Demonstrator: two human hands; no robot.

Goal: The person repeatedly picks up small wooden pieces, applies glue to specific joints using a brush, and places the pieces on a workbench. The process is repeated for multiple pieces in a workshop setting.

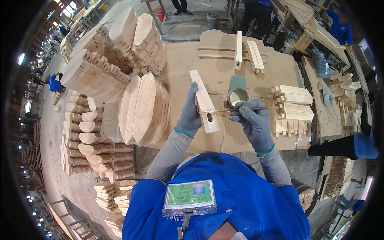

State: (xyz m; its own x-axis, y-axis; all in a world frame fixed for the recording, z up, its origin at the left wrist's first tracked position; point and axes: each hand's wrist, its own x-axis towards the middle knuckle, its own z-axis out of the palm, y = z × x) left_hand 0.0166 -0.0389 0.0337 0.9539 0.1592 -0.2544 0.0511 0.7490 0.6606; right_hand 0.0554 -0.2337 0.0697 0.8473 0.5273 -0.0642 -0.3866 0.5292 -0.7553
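Observation:
My left hand, in a grey glove with a green cuff, is closed round a pale wooden bar. An oval slot is cut in the bar near its lower end. Between the gloved fingers of my right hand I pinch a thin brown stick, which lies nearly level. Its left tip touches the bar beside the slot; whether that tip has bristles is too small to tell. Just beyond my right hand stands a cup with pale, creamy contents, next to a green flat piece.
Cardboard covers the table. Slotted bars lie at the far side, and stacked bars on the right. Large shaped wooden panels stand at left, with taller stacks behind. Other people stand beyond the table and to the right.

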